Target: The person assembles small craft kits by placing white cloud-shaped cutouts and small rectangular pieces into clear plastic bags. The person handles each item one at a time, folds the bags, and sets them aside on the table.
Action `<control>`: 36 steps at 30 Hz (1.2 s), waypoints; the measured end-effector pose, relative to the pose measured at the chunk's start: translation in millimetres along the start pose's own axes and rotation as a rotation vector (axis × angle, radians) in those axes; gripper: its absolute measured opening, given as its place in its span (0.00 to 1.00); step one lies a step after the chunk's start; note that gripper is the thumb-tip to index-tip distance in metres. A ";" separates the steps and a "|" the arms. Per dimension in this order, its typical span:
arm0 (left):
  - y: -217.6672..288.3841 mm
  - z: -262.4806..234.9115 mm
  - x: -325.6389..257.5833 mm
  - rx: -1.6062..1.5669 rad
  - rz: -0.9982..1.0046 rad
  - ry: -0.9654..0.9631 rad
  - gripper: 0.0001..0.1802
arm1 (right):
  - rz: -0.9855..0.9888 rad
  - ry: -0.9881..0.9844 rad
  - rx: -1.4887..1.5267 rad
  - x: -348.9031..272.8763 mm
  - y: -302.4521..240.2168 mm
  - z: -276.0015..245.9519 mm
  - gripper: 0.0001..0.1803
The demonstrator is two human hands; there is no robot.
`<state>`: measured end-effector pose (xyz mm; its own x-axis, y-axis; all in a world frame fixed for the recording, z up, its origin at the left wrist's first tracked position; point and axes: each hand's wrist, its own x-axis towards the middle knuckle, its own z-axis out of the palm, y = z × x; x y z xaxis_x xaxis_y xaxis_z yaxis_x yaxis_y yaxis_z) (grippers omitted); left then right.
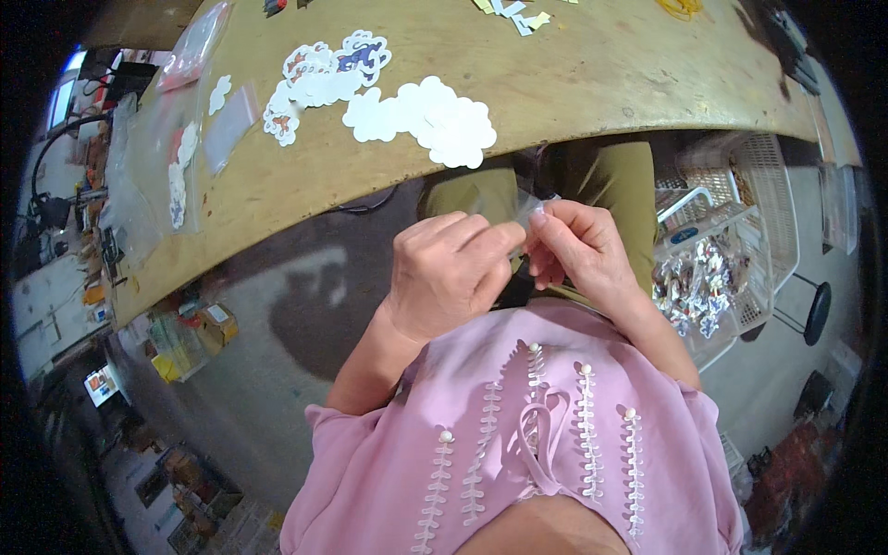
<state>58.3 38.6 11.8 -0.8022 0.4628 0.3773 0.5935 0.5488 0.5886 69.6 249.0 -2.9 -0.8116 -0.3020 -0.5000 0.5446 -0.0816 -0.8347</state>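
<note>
Over my lap, just off the table's near edge, my left hand is closed with its knuckles up, its fingertips meeting those of my right hand. The right hand pinches with thumb and fingers. Between and just beyond them shows a thin, clear plastic bag, partly hidden by the fingers; its contents cannot be made out. On the table ahead lie white cloud-shaped paper cutouts, overlapping in a pile. Beside them to the left are printed cutouts with scalloped white borders.
The curved wooden table spans the far side. Clear plastic bags lie at its left, yellow and white paper scraps at its far edge. To my right, a white plastic basket stands by a clear bin holding many small packed pieces.
</note>
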 end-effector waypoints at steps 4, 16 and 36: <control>-4.1 -0.5 -8.9 0.030 0.030 -0.096 0.07 | -0.267 0.092 -0.201 1.7 1.9 -10.6 0.08; -25.7 -23.3 7.6 0.088 0.023 -0.015 0.16 | -0.918 -0.101 -1.177 -17.1 -16.9 -23.8 0.15; -56.5 -18.3 44.5 0.119 -0.212 0.121 0.06 | -0.907 0.086 -1.066 -9.7 -3.3 -33.3 0.14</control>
<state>-12.1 15.4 8.4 -0.9069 0.2464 0.3418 0.4096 0.7059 0.5779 68.7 283.7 -3.0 -0.8211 -0.4718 0.3212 -0.5585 0.5480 -0.6227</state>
